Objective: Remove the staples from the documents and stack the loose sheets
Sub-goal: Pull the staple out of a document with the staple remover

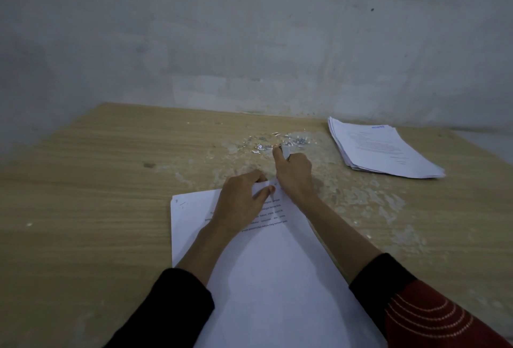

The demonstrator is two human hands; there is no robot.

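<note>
A white printed document (266,270) lies on the wooden table (83,181) in front of me. My left hand (241,203) rests on its top part, with thumb and fingers pinching the raised top edge of a sheet. Just beyond the document's top edge, my right hand (294,172) grips a small grey staple remover (285,151) that points toward a scatter of pulled staples (274,141). A stack of loose sheets (380,150) sits at the back right. A mark that may be a staple shows near the document's top left corner (181,204).
A grey wall (249,28) rises directly behind the table. The tabletop's surface is worn and flaky around the staples and to the right (374,203). The table's right edge runs past the stack of sheets.
</note>
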